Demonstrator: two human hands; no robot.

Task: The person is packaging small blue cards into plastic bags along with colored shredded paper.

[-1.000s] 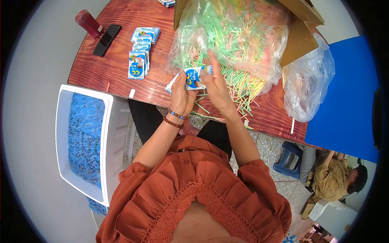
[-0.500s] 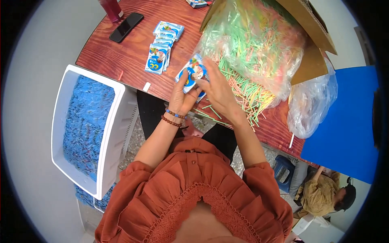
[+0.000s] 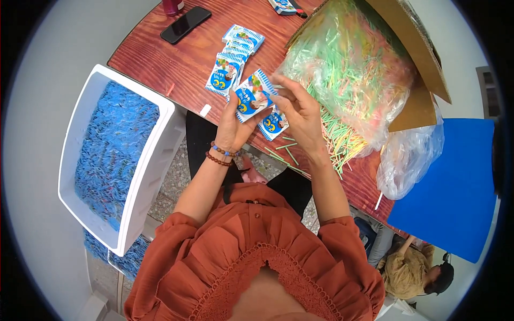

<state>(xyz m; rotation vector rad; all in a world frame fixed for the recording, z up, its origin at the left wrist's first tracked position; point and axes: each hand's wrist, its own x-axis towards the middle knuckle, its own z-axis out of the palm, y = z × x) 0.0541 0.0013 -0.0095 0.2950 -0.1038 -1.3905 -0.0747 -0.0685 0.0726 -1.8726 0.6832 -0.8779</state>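
Observation:
My left hand (image 3: 234,127), with beaded bracelets at the wrist, holds a small white and blue printed packet (image 3: 254,97) over the near table edge. My right hand (image 3: 304,115) is beside it, thumb and fingers apart, the thumb tip at the packet's right edge. Below the held packet a second packet (image 3: 273,124) of the same kind shows in part; whether it lies on the table or touches my left hand I cannot tell. Left of my hands, an overlapping row of like packets (image 3: 221,75) lies on the wooden table.
An open cardboard box (image 3: 420,101) with a clear bag of thin coloured sticks (image 3: 348,69) stands right; loose sticks (image 3: 342,142) spill out. A black phone (image 3: 186,24) lies far left. A white tub (image 3: 167,115) of blue pieces stands left. A blue panel (image 3: 447,187) and a person (image 3: 409,270) are right.
My right hand's fingers have come off the packet's face and spread apart, showing more of the packet. It stays in my left hand. The whole view has shifted slightly.

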